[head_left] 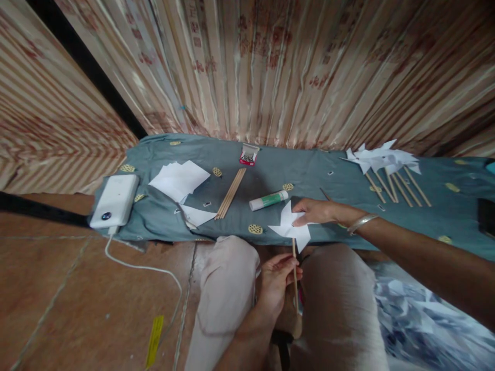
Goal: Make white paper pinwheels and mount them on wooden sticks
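Note:
A white paper pinwheel [286,224] sits at the top of a thin wooden stick [295,286], over the front edge of the cloth-covered bench. My left hand [279,273] is closed round the stick below the paper. From the right, my right hand [311,211] reaches in with thumb and fingers pressed on the pinwheel's middle; what lies under the fingertips is hidden. Just behind the paper lies a glue stick [269,200] with a green label. Several loose wooden sticks [230,193] lie side by side farther left.
White paper sheets [180,180] are piled at the left, near a white power bank [115,201] with a cable. A small red box [249,154] of metal pieces stands at the back. Several finished pinwheels [382,157] lie at the right. A pleated curtain [247,72] hangs behind the bench.

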`<action>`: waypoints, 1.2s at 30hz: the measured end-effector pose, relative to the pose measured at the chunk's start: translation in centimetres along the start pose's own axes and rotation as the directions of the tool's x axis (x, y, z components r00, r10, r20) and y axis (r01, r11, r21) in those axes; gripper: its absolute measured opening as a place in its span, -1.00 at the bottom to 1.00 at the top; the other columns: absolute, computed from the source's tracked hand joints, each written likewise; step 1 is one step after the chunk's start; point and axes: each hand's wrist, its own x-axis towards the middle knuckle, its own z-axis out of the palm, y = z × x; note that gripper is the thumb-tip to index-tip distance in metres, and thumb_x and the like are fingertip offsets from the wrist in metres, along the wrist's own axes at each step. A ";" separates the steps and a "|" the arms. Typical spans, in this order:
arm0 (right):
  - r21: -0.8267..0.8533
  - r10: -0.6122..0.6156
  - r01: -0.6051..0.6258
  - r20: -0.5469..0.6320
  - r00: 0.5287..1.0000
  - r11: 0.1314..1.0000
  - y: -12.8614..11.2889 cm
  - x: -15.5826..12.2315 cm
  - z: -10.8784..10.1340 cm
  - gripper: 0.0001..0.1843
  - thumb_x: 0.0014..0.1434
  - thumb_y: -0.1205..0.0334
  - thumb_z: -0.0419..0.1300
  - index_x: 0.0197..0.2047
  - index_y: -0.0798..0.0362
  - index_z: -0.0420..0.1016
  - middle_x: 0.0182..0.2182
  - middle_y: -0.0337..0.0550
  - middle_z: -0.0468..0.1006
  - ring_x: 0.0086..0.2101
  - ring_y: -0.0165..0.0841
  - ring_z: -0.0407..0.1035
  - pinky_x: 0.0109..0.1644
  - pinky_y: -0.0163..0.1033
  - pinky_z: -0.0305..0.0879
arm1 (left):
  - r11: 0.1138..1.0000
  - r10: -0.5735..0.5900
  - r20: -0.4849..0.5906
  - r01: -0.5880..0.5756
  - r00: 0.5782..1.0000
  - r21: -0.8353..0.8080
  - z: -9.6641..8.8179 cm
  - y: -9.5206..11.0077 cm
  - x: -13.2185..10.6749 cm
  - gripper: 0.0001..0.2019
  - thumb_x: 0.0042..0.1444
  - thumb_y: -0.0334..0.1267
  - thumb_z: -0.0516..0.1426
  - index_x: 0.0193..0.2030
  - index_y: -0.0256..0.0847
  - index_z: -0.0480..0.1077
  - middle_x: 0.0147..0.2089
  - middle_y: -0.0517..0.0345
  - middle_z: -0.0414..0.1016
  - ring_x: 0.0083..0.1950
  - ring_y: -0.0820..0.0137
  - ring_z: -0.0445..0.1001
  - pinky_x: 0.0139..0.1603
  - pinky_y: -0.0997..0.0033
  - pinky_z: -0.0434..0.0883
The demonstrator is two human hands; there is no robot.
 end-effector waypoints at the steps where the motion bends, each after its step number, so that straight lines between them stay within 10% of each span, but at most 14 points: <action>1: 0.001 0.002 -0.002 0.001 1.000 1.000 0.0 0.0 0.0 -0.60 -0.31 -0.04 0.31 -0.48 0.14 0.54 -0.55 -0.23 0.47 -0.50 -0.40 0.28 -0.38 -0.28 0.23 | 1.000 -0.001 0.003 0.001 1.000 -0.001 0.0 -0.1 0.0 -0.49 -0.56 -0.10 0.50 -0.41 -0.35 0.57 -0.50 0.11 0.55 -0.56 0.49 0.48 -0.51 0.54 0.45; 36: -0.175 0.019 -0.017 0.008 1.000 0.984 -1.4 -0.4 -0.4 -0.70 -0.20 0.06 0.28 -0.47 0.14 0.54 -0.57 -0.29 0.41 -0.51 -0.45 0.20 -0.41 -0.33 0.13 | 0.999 0.032 0.015 -0.032 0.999 0.036 1.0 -1.4 0.2 -0.53 -0.48 -0.14 0.48 -0.38 -0.33 0.53 -0.47 0.15 0.52 -0.53 0.48 0.46 -0.42 0.45 0.41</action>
